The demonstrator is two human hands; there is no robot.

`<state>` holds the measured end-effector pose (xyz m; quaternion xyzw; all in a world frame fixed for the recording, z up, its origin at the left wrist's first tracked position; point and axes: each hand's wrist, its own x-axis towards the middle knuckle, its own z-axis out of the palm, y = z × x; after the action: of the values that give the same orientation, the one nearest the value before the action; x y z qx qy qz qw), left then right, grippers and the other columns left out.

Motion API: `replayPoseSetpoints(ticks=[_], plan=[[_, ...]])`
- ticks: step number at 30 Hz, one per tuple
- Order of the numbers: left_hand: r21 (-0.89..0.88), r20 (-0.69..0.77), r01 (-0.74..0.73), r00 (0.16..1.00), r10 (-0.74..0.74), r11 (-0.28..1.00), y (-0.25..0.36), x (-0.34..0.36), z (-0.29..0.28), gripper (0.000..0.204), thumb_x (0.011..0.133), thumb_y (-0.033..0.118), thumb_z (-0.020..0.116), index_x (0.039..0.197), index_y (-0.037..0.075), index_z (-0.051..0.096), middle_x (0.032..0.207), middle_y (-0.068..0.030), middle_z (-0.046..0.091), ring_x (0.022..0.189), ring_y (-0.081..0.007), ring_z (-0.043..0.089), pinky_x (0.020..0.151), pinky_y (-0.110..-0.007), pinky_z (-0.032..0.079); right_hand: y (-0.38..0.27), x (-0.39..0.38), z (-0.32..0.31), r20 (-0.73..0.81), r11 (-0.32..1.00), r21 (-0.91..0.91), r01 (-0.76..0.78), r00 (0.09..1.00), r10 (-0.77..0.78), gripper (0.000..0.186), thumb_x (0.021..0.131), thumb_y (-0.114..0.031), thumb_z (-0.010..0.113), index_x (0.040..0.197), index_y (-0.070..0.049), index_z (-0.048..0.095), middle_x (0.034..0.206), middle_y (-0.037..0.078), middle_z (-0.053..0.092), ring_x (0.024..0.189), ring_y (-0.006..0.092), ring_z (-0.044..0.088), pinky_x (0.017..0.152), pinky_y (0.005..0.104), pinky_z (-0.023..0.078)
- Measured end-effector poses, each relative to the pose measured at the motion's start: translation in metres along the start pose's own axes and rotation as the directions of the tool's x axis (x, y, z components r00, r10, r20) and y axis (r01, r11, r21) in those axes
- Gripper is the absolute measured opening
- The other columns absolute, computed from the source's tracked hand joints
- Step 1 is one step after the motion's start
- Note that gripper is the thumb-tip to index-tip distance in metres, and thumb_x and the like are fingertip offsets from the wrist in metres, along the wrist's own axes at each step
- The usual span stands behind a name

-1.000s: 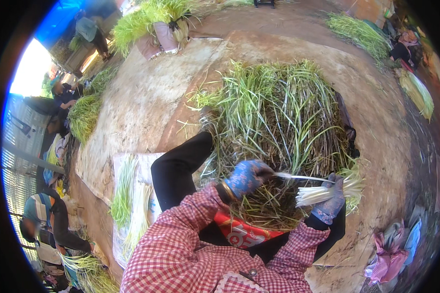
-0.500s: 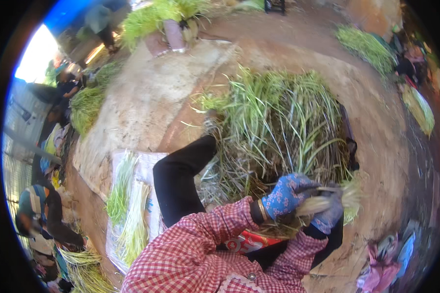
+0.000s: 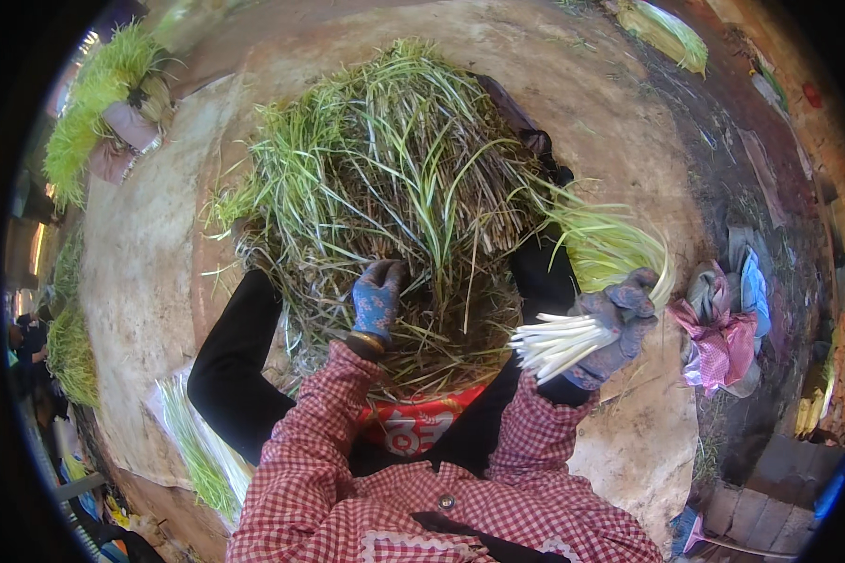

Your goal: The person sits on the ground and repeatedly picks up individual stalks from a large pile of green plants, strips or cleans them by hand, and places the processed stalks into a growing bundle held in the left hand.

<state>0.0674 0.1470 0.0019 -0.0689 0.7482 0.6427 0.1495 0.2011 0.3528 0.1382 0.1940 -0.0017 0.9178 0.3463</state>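
My right hand (image 3: 620,324), in a soiled grey-blue glove, is closed round a bunch of leafy stalks (image 3: 563,342). Their clean white ends fan out to the left, and long yellow-green leaves (image 3: 620,249) trail up behind the hand. At the near edge of a big heap of untrimmed green stalks (image 3: 394,178) is my left hand (image 3: 377,298), in a blue flowered glove. Its fingers are curled in against the heap; what they hold, if anything, is hidden. Brown dry leaves and husks (image 3: 432,352) lie between my legs.
A red printed sack (image 3: 422,418) lies between my thighs. Beside my left leg, sorted stalks (image 3: 197,441) rest on a pale sheet. Crumpled pink and grey cloths (image 3: 723,324) lie to the right. More greens (image 3: 103,103) stand at the far left, and a bundle (image 3: 667,38) lies far right.
My hands were together over the stalks; now they are apart. The left has moved left to the heap, and the right keeps the bunch, its white ends now showing. The view has swung right.
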Motion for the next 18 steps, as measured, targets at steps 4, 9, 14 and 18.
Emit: replayPoseSetpoints(ticks=[4, 9, 14, 18], plan=[[0.514, 0.335, -0.308, 0.931, 0.143, 0.801, -0.043, 0.025, 0.040, 0.027, 0.082, 0.024, 0.070, 0.095, 0.000, 0.068, 0.088, -0.0173, 0.069, 0.077, -0.0270, 0.067, 0.073, -0.034, 0.051, 0.028, 0.000, -0.034, -0.184, 0.953, -0.249, -0.170, 0.975, 0.126, 0.047, 0.084, -0.006, 0.067, 0.126, -0.009, 0.045, 0.095, 0.000, 0.065, 0.086, 0.0133, 0.056, 0.066, 0.0247, 0.046], [0.184, 0.043, -0.054, 0.998, 0.046, 0.982, -0.039, 0.007, 0.034, 0.020, 0.091, 0.013, 0.062, 0.104, -0.002, 0.066, 0.082, -0.0055, 0.066, 0.070, -0.0119, 0.057, 0.065, -0.026, 0.047, 0.028, -0.007, -0.057, -0.090, 0.970, -0.145, -0.195, 0.979, 0.183, 0.041, 0.086, -0.006, 0.066, 0.122, -0.010, 0.047, 0.101, 0.006, 0.068, 0.098, 0.0199, 0.063, 0.066, 0.0266, 0.048], [-0.476, -0.056, -0.356, 0.925, 0.376, 0.804, 0.030, -0.034, -0.023, 0.026, 0.089, 0.004, 0.062, 0.115, 0.003, 0.061, 0.095, -0.0052, 0.067, 0.080, -0.0108, 0.062, 0.069, -0.025, 0.052, 0.039, -0.012, -0.064, -0.187, 0.922, -0.252, -0.294, 0.949, 0.252, 0.036, 0.083, -0.005, 0.069, 0.114, -0.013, 0.054, 0.098, 0.004, 0.069, 0.094, 0.0220, 0.065, 0.064, 0.0288, 0.048], [-0.662, 0.160, -0.177, 0.916, 0.368, 0.729, 0.087, -0.044, -0.044, 0.022, 0.087, 0.003, 0.065, 0.108, 0.003, 0.063, 0.096, -0.0080, 0.068, 0.082, -0.0175, 0.066, 0.069, -0.031, 0.054, 0.044, -0.016, -0.059, -0.211, 0.942, -0.218, -0.254, 0.955, 0.208, 0.035, 0.082, -0.003, 0.068, 0.113, -0.014, 0.054, 0.097, 0.004, 0.068, 0.091, 0.0221, 0.065, 0.064, 0.0293, 0.049]])
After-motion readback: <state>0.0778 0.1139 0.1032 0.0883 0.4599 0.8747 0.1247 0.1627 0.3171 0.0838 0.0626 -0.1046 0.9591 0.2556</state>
